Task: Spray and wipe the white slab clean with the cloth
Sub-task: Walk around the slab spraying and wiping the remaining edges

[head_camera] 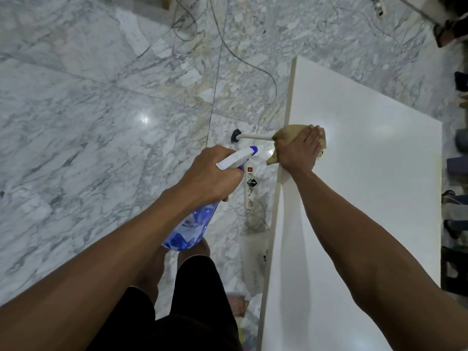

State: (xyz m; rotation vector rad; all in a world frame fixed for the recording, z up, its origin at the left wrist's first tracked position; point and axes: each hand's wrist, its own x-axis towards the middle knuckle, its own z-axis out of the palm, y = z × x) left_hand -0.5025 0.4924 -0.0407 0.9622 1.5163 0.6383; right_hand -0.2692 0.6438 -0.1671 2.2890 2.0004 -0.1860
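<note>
The right hand (298, 150) lies with its fingers fairly straight on a tan cloth (286, 135), pressing it flat onto the white slab (367, 173) right at the slab's left edge, so that part of the cloth hangs over that edge. The left hand (210, 173) is curled around the neck of a blue spray bottle (192, 224), held off the slab over the marble floor (88, 110), its white nozzle pointing toward the cloth. On the floor beside the slab's edge lie a white power strip (249, 188) and loose cables (253, 69).
</note>
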